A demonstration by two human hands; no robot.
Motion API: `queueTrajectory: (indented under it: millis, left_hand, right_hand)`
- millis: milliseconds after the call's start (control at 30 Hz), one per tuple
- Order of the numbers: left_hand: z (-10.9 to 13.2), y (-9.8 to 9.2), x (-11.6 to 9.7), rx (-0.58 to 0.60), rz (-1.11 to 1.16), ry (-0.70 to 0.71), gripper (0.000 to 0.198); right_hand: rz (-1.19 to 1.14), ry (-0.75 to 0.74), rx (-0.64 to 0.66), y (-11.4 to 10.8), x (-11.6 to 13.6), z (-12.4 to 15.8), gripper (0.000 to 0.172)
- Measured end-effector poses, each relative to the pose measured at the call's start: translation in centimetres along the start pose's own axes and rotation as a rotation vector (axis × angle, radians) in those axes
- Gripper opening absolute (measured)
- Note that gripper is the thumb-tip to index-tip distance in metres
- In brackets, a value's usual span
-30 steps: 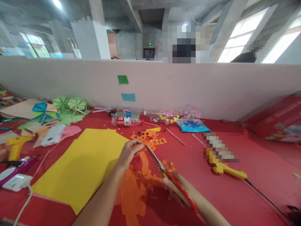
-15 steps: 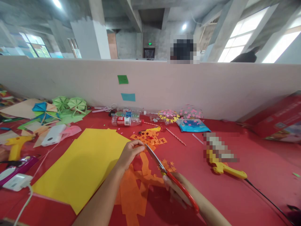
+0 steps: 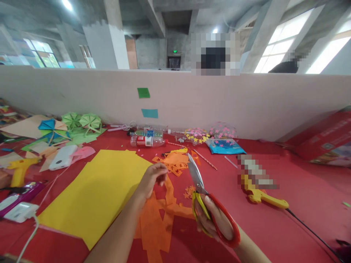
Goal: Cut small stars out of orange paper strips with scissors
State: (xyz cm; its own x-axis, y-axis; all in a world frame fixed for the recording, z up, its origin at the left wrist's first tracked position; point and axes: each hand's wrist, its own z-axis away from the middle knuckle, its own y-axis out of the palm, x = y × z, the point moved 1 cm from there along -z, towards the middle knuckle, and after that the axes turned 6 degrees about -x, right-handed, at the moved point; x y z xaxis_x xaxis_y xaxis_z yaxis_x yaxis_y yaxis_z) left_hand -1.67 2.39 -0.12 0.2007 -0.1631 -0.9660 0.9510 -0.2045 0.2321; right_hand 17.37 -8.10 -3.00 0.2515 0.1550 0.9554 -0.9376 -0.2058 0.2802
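My right hand (image 3: 212, 215) grips a pair of scissors (image 3: 199, 186) with red and yellow handles; the blades point up and away and look nearly closed. Left of them, my left hand (image 3: 155, 179) hovers with loosely curled fingers, a gap showing and nothing visible between them. Beneath and beside it lie orange paper strips and sheets (image 3: 156, 226). Beyond the fingertips is a heap of orange scraps (image 3: 175, 160) with star-shaped holes. Small orange paper stars (image 3: 189, 191) are piled just left of the scissors.
Yellow paper sheets (image 3: 95, 190) cover the left side. Plastic bottles (image 3: 148, 141), a star-covered clear dome (image 3: 197, 135) and a blue packet (image 3: 226, 146) line the white partition (image 3: 175, 102). A yellow glue gun (image 3: 263, 197) with a cord lies right; another glue gun (image 3: 20, 170) is far left.
The scissors have moved right and tilted more upright, away from my left fingers. An orange piece now lies on top of the scrap heap. My left hand's pinch has loosened.
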Motion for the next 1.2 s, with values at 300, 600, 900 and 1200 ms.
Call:
queueTrajectory:
  millis: [300, 600, 900, 1200]
  left_hand:
    - [0.7, 1.4, 0.6, 0.065, 0.032, 0.065, 0.031]
    - [0.7, 1.1, -0.2, -0.068, -0.025, 0.17, 0.021]
    - [0.5, 0.5, 0.2, -0.1, -0.021, 0.223, 0.022]
    - [0.2, 0.1, 0.4, -0.081, 0.026, 0.196, 0.02]
  right_hand:
    - [0.381, 0.117, -0.157, 0.5, 0.5, 0.4, 0.051]
    - [0.424, 0.184, -0.157, 1.2, 1.8, 0.6, 0.043]
    - [0.45, 0.199, -0.114, 0.8, 0.9, 0.3, 0.051]
    - [0.462, 0.137, -0.038, 0.6, 0.8, 1.0, 0.055]
